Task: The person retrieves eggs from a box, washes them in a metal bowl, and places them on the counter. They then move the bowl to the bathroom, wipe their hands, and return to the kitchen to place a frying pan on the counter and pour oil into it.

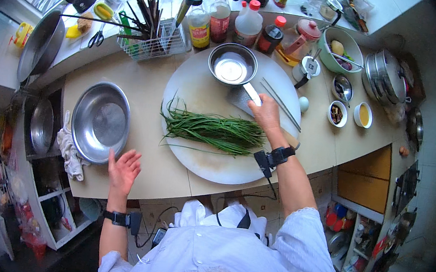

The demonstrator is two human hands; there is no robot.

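My right hand [267, 113] grips the white handle of a small dark-rimmed saucepan [232, 65] at the back of a round white cutting board [202, 164]. A bundle of long green garlic chives [214, 131] lies across the board. Beneath the pan and my right hand is a cleaver [242, 100], partly hidden, with its wooden handle towards the right edge. A pair of metal chopsticks [281, 105] rests to the right of the pan. My left hand [126, 169], fingers apart and holding nothing, is beside the near rim of a wide metal basin [101, 121].
Bottles, a glass teapot [301, 40] and a wire basket [157, 45] of chopsticks line the back. At right are a pale egg [304, 104], small bowls [337, 114] and a green bowl [341, 49]. A white cloth [71, 150] lies by the basin.
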